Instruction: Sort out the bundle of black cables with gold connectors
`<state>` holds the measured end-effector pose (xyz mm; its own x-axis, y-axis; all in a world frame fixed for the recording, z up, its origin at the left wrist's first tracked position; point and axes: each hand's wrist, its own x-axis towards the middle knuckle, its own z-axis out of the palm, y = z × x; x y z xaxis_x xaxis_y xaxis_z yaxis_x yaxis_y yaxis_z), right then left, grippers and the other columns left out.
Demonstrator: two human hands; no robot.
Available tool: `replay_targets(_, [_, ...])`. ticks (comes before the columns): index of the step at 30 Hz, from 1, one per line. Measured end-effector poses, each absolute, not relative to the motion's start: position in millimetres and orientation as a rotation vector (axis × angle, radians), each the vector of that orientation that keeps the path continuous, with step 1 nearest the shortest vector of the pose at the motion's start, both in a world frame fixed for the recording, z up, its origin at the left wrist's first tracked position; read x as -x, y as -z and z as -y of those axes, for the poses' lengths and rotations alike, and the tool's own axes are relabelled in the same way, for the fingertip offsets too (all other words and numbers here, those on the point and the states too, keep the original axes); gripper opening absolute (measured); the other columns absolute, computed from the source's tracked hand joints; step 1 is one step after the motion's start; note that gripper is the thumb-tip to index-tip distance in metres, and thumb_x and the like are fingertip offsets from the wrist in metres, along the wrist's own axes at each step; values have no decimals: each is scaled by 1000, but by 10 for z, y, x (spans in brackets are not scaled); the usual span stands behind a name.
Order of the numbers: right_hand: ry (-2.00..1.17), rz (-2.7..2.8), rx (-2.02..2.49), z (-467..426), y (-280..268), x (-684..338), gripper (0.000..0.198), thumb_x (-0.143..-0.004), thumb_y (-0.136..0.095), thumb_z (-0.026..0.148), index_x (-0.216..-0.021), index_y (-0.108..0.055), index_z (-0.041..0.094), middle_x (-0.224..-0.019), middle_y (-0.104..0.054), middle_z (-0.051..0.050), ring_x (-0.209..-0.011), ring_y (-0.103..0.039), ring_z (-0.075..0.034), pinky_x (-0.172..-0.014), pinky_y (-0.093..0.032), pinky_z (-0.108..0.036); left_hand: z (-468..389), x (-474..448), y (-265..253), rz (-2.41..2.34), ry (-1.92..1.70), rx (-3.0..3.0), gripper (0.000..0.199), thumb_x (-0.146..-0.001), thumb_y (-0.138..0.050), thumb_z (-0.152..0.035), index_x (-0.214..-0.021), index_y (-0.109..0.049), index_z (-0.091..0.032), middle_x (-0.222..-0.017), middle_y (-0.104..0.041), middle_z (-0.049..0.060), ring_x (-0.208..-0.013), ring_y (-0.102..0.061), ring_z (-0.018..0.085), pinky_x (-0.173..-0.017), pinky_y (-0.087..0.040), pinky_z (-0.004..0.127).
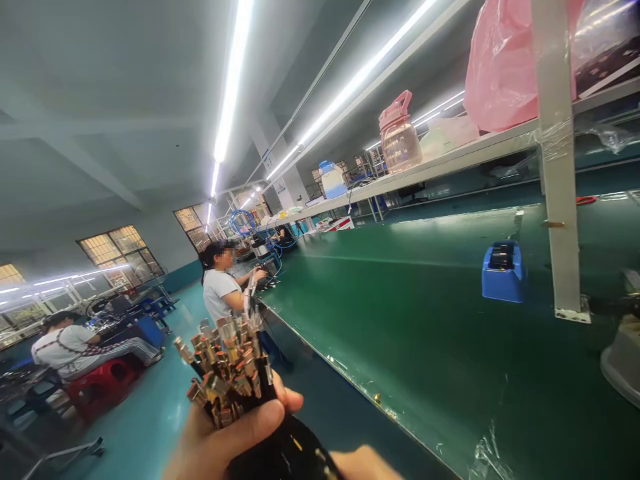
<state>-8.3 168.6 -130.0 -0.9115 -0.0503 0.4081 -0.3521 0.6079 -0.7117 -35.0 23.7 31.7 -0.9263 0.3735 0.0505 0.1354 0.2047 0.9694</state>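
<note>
Left hand (pixel 225 433), grip clenched around a bundle of black cables (pixel 235 380), held in the air off the green tabletop's (pixel 425 333) near edge. Metal connector ends point up-left; long axis runs down-right toward the right hand (pixel 365 465), grip indeterminable. Best held firmly below the connectors, ends level.

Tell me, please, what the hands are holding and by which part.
The left hand grips a bundle of black cables just below its metal connector ends. The right hand is barely in view; its hold cannot be told.

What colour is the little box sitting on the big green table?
Blue. The little box has a dark opening on top and shows best in the head view, on the green table.
</note>
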Motion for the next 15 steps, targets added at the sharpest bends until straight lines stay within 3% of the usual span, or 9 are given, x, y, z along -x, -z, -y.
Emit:
replay_targets(1, [-1185, 2485, -285, -1777, 1279, 126, 14, -69, -74, 14, -78, -72, 24, -68, -69, 5, -63, -63, -18, -58, -45, -22, -219, 363, -318, -2290, -1807, -528, 31, -57, -87, -42, -77, -74, -23, -79, -75, 0, -91, -67, 28, -81, -50, 37])
replay_targets(4, [-1087, 2422, -74, -2034, 1165, 228, 23, -84, -52, 4, -94, -67, 18, -100, -68, -9, -94, -59, -27, -84, -42, -37, -160, 409, -326, -2384, -1815, -649, 24, -61, -85, -42, -77, -75, -28, -84, -73, -2, -99, -65, 30, -93, -46, 42])
replay_targets(6, [-1066, 2383, 3, -2039, 1103, 247, 23, -88, -49, 3, -99, -65, 15, -109, -63, -14, -101, -55, -28, -88, -40, -41, -129, 454, -350, -2489, -1768, -697, 22, -64, -83, -42, -79, -75, -29, -89, -74, -1, -103, -64, 31, -95, -46, 40])
replay_targets(9, [-1143, 2420, -179, -1838, 1105, 186, 15, -75, -76, 15, -87, -67, 17, -85, -65, 0, -79, -60, -17, -68, -44, -23, -98, 550, -408, -2616, -1653, -724, 23, -67, -80, -43, -80, -76, -25, -92, -76, 2, -100, -65, 29, -89, -47, 34])
replay_targets(11, [-1196, 2472, -390, -1758, 1132, 124, 24, -61, -87, 23, -64, -64, 19, -58, -55, 10, -57, -55, -9, -48, -37, -14, -84, 607, -440, -2596, -1635, -672, 22, -67, -80, -42, -79, -75, -24, -87, -77, 2, -93, -66, 26, -84, -48, 32])
replay_targets(12, [-1205, 2483, -448, -1773, 1134, 102, 26, -60, -88, 23, -57, -62, 19, -53, -51, 11, -53, -53, -8, -45, -34, -13, -77, 624, -449, -2578, -1638, -645, 21, -66, -80, -41, -78, -74, -24, -85, -77, 2, -90, -66, 26, -82, -48, 32])
replay_targets(13, [-1200, 2480, -452, -1822, 1126, 91, 25, -63, -86, 22, -56, -62, 19, -52, -51, 11, -54, -53, -8, -45, -35, -13, -72, 631, -455, -2568, -1647, -621, 21, -65, -81, -40, -77, -74, -24, -83, -77, 2, -89, -66, 25, -82, -48, 32])
replay_targets(15, [-1157, 2427, -292, -1968, 1085, 106, 14, -75, -69, 6, -80, -68, 20, -75, -63, 4, -72, -60, -15, -65, -43, -20, -62, 618, -458, -2593, -1669, -599, 21, -63, -82, -39, -76, -75, -24, -83, -77, 1, -92, -65, 25, -83, -47, 31])
